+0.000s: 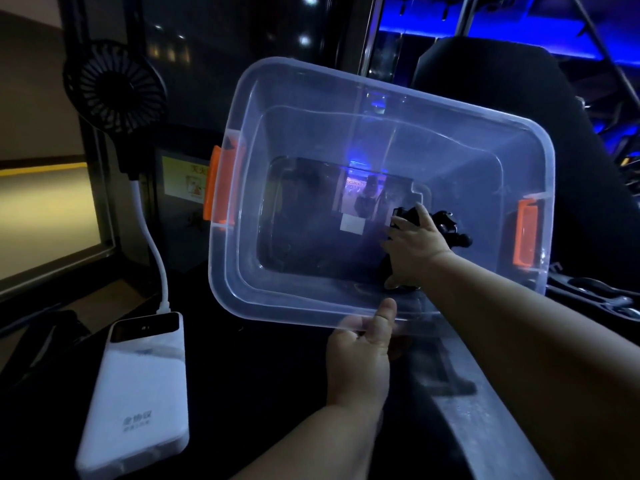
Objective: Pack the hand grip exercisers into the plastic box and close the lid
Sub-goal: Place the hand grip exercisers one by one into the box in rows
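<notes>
- The clear plastic storage box was tipped up so that its open top faced the camera; no lid was on it.
- An orange clip latch sat on its left end wall, and a second orange clip latch on its right end wall.
- The left hand grasped the box's near long rim. Its thumb was hooked over the rim and its fingers were pressed behind the wall.
- The right hand reached deep inside the box, fingers clenched around the black hand grip exercisers.
- The exercisers were against the box's floor, toward its right end wall. Their number could not be told in the dim light.
- A white rectangular power bank lay flat on the dark surface, near its left edge and left of the box.
- A white cable ran up from the power bank's far end to a small black round fan, which stood above the surface's far left corner.
</notes>
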Demonstrator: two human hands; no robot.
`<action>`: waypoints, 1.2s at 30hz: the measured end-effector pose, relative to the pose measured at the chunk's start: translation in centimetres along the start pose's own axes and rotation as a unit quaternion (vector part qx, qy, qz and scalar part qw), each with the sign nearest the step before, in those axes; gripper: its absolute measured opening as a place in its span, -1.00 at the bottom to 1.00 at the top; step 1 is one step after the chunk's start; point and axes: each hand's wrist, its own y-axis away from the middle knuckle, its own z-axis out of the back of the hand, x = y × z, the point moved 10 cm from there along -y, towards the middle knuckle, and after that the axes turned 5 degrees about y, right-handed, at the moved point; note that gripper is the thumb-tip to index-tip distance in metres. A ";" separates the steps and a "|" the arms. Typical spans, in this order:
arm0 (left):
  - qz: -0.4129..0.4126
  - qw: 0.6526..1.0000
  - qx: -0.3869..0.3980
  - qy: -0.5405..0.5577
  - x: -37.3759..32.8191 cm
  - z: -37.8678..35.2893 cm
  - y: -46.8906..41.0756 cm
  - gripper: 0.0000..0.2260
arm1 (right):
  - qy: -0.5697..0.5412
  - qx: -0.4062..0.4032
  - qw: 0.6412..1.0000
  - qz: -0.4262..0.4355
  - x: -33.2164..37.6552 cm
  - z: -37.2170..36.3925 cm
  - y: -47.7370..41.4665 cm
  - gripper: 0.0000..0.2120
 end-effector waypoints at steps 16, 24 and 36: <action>0.104 0.988 0.059 0.102 0.4 -1.2 3.6 -0.78 | 0.020 -0.010 0.999 0.023 0.3 -0.2 3.2 -0.19; 0.126 0.987 0.045 0.092 1.0 -1.7 5.6 -0.87 | 0.035 -0.013 0.999 0.031 0.3 -0.1 5.1 -0.19; 0.103 0.991 0.045 0.068 0.4 -1.8 6.8 -0.74 | -0.112 -0.097 0.989 -0.010 -1.9 2.3 9.4 -0.22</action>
